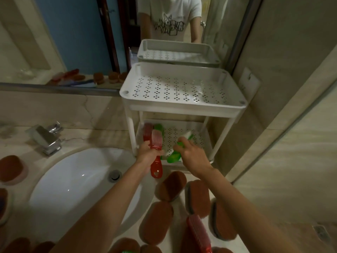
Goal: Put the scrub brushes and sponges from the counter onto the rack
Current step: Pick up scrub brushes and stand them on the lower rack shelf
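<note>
A white two-tier rack (184, 105) stands on the counter against the mirror. My left hand (148, 152) grips a red scrub brush (156, 157) by its handle, the bristle head at the lower shelf's front left. My right hand (191, 154) holds a green scrub brush (174, 156) at the lower shelf's front edge. Another red brush (147, 133) and a green one (159, 127) lie on the lower shelf (184, 137). Several brown sponges (171, 185) and a red brush (197, 234) lie on the counter near me.
A white sink (76, 181) with a chrome tap (46, 138) lies to the left. More brown sponges (11, 169) sit at the sink's left rim. The rack's perforated top shelf (180, 88) holds nothing. A tiled wall closes the right side.
</note>
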A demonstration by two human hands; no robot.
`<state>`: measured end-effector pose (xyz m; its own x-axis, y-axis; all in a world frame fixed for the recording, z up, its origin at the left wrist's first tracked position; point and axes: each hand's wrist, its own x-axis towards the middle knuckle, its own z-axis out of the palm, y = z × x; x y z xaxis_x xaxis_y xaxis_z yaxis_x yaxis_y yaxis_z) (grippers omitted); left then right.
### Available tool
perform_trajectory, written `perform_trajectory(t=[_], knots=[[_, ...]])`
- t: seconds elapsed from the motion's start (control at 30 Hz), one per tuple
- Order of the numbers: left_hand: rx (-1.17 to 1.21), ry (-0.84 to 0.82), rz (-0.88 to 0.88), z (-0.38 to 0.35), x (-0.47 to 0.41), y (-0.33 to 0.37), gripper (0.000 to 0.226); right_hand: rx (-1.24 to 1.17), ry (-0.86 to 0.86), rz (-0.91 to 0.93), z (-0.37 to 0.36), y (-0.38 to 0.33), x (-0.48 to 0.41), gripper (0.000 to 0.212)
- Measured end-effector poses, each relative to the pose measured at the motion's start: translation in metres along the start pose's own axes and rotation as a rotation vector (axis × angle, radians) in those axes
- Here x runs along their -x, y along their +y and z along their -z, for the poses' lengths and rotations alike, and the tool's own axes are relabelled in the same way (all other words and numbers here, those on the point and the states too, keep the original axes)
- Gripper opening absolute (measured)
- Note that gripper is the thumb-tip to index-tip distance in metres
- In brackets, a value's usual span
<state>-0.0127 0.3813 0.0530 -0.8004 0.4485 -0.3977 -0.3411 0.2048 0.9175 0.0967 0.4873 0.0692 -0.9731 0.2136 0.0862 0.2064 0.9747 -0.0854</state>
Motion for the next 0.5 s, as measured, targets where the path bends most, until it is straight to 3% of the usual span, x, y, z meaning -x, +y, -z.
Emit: perform_trajectory(t=[0.1,0.2,0.3,0.5], knots=[[-0.042,-0.044,0.049,-0.013,-0.016,0.001,0.023,-0.042,-0.1,-0.036,-0.015,0.018,-0.007,0.053],[-0.037,-0.017,0.099,-0.029,-0.039,-0.003,0.027,-0.079,-0.192,-0.074,-0.029,0.033,-0.017,0.056],[-0.135,-0.033,0.119,-0.042,-0.064,-0.01,0.011,-0.121,-0.219,-0.1,-0.047,0.045,-0.026,0.056],[-0.271,0.109,0.087,-0.059,-0.072,-0.02,0.027,-0.428,-0.201,-0.201,-0.068,0.056,-0.044,0.047]])
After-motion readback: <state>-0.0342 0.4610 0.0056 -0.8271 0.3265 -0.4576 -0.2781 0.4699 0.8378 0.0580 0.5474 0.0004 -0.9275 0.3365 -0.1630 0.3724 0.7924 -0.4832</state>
